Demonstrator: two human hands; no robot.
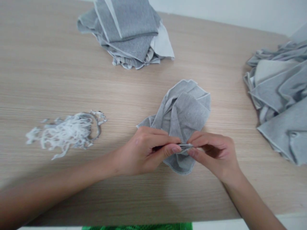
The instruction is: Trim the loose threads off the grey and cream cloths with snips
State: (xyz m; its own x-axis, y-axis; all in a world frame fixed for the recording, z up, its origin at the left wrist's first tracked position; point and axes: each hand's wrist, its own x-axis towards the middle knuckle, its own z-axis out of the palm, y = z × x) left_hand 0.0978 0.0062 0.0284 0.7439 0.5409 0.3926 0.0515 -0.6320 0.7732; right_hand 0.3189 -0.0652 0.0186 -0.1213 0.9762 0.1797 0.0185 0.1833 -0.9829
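1. Grey cloth [189, 108] lies on the table [43, 70] roughly mid-view, rumpled, near edge up betw. both hands; rest spreads out beyond the fingers, prob. so the table bears most of its weight.
2. L hand [148, 150]: thumb + index closed in a pinch on the cloth's gathered edge, from the left. Dark gap under the fingers; can't tell if anything else is tucked in there.
3. R hand [216, 153]: thumb + fingertips pinched on same edge, from the right, tips just beside the L ones. Only a short, thin, layered bit shows betw. them, prob. b/c a close two-sided hold keeps a small spot steady & in sight. Too small to tell if all of it is fabric.
4. White thread scraps [69, 132] sit in a loose heap left of the cloth, apart from it, w/ a grey strip curled at one side; prob. put there so bits don't mix w/ fabric.
5. Folded stack [134, 22] at far edge, fairly flat, prob. for tidiness.
6. Messier pile [283, 92] far right, well apart from the stack, prob. so the two don't get mixed.
7. Green fabric [139, 227] just shows at bottom edge, below the table.
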